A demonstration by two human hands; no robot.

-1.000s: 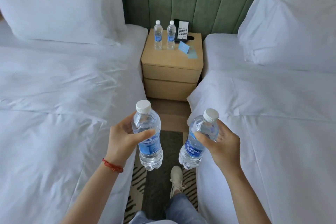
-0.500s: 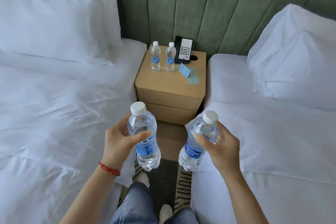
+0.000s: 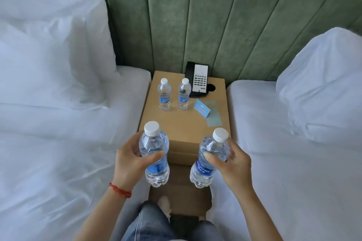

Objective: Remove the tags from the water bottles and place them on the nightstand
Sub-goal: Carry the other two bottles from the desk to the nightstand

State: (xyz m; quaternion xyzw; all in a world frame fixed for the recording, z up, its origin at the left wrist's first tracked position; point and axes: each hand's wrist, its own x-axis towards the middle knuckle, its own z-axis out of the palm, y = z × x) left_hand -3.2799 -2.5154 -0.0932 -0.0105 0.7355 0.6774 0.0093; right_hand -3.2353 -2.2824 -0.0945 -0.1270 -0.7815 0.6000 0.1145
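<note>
My left hand point(image 3: 129, 159) grips a clear water bottle point(image 3: 154, 148) with a white cap and blue label, held upright in front of the wooden nightstand point(image 3: 182, 127). My right hand point(image 3: 233, 162) grips a second such bottle point(image 3: 210, 159), tilted slightly right. Both bottles hover just before the nightstand's front edge. Two more small water bottles stand side by side near the back of its top, one on the left point(image 3: 164, 95) and one on the right point(image 3: 184, 94). A folded blue card point(image 3: 202, 108) stands to their right. No tag shows on the held bottles.
A black and white phone point(image 3: 197, 79) sits at the back of the nightstand by a round hole point(image 3: 211, 87). White beds point(image 3: 58, 143) point(image 3: 293, 162) with pillows flank it closely. A green padded headboard point(image 3: 195, 15) rises behind. My legs stand in the narrow gap between the beds.
I have walked forward between the beds, so the nightstand is much closer. Both hands still hold their bottles, now just in front of its front edge.
</note>
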